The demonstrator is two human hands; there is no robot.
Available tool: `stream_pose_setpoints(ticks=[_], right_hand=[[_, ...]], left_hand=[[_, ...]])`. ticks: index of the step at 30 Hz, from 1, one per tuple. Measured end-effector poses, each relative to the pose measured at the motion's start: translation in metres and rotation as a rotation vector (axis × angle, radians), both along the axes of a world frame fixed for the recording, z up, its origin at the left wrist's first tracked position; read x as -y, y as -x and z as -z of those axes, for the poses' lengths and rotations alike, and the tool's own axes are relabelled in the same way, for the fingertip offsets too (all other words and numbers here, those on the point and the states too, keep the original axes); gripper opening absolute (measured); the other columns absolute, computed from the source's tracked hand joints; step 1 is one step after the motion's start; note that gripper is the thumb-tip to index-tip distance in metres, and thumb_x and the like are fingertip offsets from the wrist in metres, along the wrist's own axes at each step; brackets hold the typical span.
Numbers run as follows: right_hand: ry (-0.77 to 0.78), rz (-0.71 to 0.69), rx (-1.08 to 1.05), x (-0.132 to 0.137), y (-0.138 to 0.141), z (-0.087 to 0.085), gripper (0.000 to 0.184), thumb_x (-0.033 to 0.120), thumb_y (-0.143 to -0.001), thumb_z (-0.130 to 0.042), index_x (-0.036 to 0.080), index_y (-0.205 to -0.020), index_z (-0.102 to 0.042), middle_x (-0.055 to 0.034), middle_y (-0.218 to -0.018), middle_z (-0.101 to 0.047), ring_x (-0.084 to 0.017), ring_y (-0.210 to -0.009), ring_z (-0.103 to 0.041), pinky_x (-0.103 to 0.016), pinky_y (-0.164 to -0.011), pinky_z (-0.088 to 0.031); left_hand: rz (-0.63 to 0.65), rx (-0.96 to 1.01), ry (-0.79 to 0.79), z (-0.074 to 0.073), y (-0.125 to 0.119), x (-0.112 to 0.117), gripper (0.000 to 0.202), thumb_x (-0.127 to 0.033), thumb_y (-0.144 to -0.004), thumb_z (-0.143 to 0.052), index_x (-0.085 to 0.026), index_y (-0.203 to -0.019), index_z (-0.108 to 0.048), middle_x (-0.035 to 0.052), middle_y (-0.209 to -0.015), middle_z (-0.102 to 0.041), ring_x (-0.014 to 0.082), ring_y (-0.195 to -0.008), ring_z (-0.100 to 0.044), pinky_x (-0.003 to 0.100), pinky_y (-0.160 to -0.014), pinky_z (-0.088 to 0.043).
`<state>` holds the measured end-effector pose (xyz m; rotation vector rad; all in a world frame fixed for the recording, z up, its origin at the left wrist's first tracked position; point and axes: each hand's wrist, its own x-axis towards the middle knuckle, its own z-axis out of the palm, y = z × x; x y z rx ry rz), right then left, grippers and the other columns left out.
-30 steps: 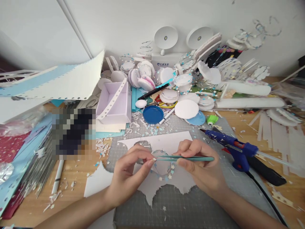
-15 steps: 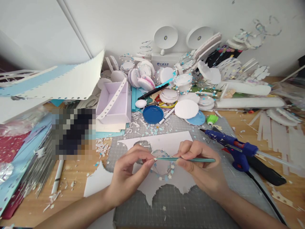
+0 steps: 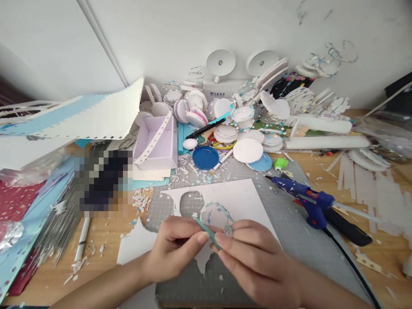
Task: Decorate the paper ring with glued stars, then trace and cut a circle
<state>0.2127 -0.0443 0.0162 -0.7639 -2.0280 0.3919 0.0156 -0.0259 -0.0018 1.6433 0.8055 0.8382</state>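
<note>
Teal tweezers [image 3: 209, 234] slant between my hands, their narrow tip up and to the left beside a small white star [image 3: 195, 215]. My left hand [image 3: 175, 242] is closed, with thumb and index finger pinching along the tweezers. My right hand [image 3: 257, 257] is closed around their lower right end, which its fingers partly hide. A thin ring strung with small blue and white stars [image 3: 216, 205] appears just behind the fingertips. Its lower right edge meets my right index finger; whether that hand grips it, I cannot tell. Under the hands is cut white sheet [image 3: 243, 195].
A blue glue gun [image 3: 301, 195] lies right, its cable running forward. Behind are a blue lid [image 3: 206, 158], a white disc [image 3: 247, 150], a lilac box [image 3: 156, 139] and piled star-decorated discs. Thin wires [image 3: 62, 234] lie left. Paper scraps litter the grey mat [image 3: 189, 287].
The tweezers have swung from level to slanting down right. My right hand has turned and moved left and down, close to my left, which now pinches the tweezers. The view has shifted slightly.
</note>
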Motion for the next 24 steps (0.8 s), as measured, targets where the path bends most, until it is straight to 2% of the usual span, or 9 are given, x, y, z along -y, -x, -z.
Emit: stream_pose_setpoints(ticks=[2, 4, 8, 10, 13, 16, 19, 22, 24], right_hand=[[-0.259, -0.013, 0.172, 0.002, 0.006, 0.001, 0.02, 0.003, -0.075, -0.064, 0.023, -0.075, -0.064, -0.0037, -0.085, -0.075, -0.014, -0.065, -0.068, -0.026, -0.064, -0.06], [-0.349, 0.006, 0.249, 0.002, 0.01, 0.004, 0.018, 0.002, -0.078, -0.058, 0.02, -0.079, -0.064, -0.0068, -0.085, -0.075, -0.016, -0.069, -0.068, -0.027, -0.068, -0.06], [-0.242, 0.026, 0.287, 0.011, -0.004, 0.013, 0.026, 0.006, -0.077, -0.054, 0.017, -0.1, -0.062, -0.0085, -0.093, -0.073, -0.019, -0.081, -0.067, -0.033, -0.075, -0.059], [-0.167, 0.129, 0.252, 0.023, -0.022, 0.019, 0.033, 0.007, -0.074, -0.057, 0.019, -0.105, -0.058, -0.008, -0.088, -0.07, -0.021, -0.08, -0.066, -0.035, -0.072, -0.058], [0.097, 0.491, 0.114, 0.046, -0.059, 0.03, 0.028, 0.012, -0.072, -0.062, 0.027, -0.095, -0.057, -0.0063, -0.08, -0.063, -0.023, -0.072, -0.063, -0.038, -0.062, -0.053], [0.322, 0.869, -0.144, 0.063, -0.094, 0.045, 0.014, 0.02, -0.072, -0.066, 0.029, -0.078, -0.057, -0.0073, -0.076, -0.059, -0.025, -0.072, -0.06, -0.042, -0.064, -0.05], [0.481, 1.119, -0.299, 0.063, -0.12, 0.059, 0.024, 0.029, -0.065, -0.074, 0.026, -0.08, -0.056, -0.0055, -0.073, -0.056, -0.022, -0.062, -0.055, -0.041, -0.058, -0.045], [0.478, 1.21, -0.089, 0.05, -0.133, 0.069, 0.038, 0.042, -0.065, -0.074, 0.023, -0.091, -0.055, -0.0088, -0.085, -0.057, -0.025, -0.069, -0.054, -0.042, -0.059, -0.043], [0.397, 1.157, 0.175, 0.039, -0.138, 0.071, 0.035, 0.046, -0.071, -0.069, 0.022, -0.09, -0.053, -0.0104, -0.085, -0.057, -0.029, -0.075, -0.054, -0.045, -0.064, -0.042]], left_hand=[[-0.033, -0.019, 0.062, 0.001, -0.002, 0.0, 0.047, -0.039, -0.092, -0.049, -0.014, -0.058, -0.068, 0.0005, -0.044, -0.048, 0.0103, -0.043, -0.039, 0.024, -0.044, -0.031], [-0.083, -0.023, 0.134, 0.003, -0.004, 0.0, 0.05, -0.044, -0.089, -0.052, -0.014, -0.05, -0.062, -0.0021, -0.04, -0.038, 0.0088, -0.043, -0.03, 0.023, -0.041, -0.025], [-0.121, -0.007, 0.23, 0.007, -0.002, 0.0, 0.049, -0.047, -0.084, -0.058, -0.014, -0.048, -0.06, 0.0021, -0.046, -0.052, 0.01, -0.046, -0.036, 0.024, -0.045, -0.029], [-0.129, 0.001, 0.255, 0.01, 0.001, 0.0, 0.045, -0.047, -0.083, -0.058, -0.014, -0.054, -0.066, 0.0058, -0.055, -0.062, 0.0119, -0.049, -0.041, 0.025, -0.047, -0.03], [-0.144, 0.017, 0.267, 0.016, 0.006, -0.002, 0.041, -0.046, -0.084, -0.058, -0.015, -0.06, -0.071, 0.0049, -0.053, -0.06, 0.0128, -0.051, -0.042, 0.026, -0.048, -0.029], [-0.143, 0.035, 0.282, 0.021, 0.008, -0.003, 0.041, -0.045, -0.084, -0.057, -0.016, -0.059, -0.071, 0.0027, -0.05, -0.054, 0.0122, -0.051, -0.04, 0.026, -0.05, -0.028], [-0.134, 0.033, 0.302, 0.024, 0.007, -0.003, 0.041, -0.043, -0.085, -0.057, -0.016, -0.057, -0.069, 0.002, -0.051, -0.053, 0.0117, -0.051, -0.038, 0.026, -0.05, -0.028], [-0.118, 0.035, 0.305, 0.023, 0.005, -0.002, 0.04, -0.041, -0.085, -0.057, -0.016, -0.056, -0.067, 0.0006, -0.05, -0.049, 0.0107, -0.05, -0.035, 0.025, -0.05, -0.026], [-0.111, 0.034, 0.298, 0.022, 0.004, -0.002, 0.04, -0.041, -0.085, -0.056, -0.016, -0.055, -0.067, -0.0002, -0.049, -0.047, 0.01, -0.049, -0.033, 0.025, -0.048, -0.024]])
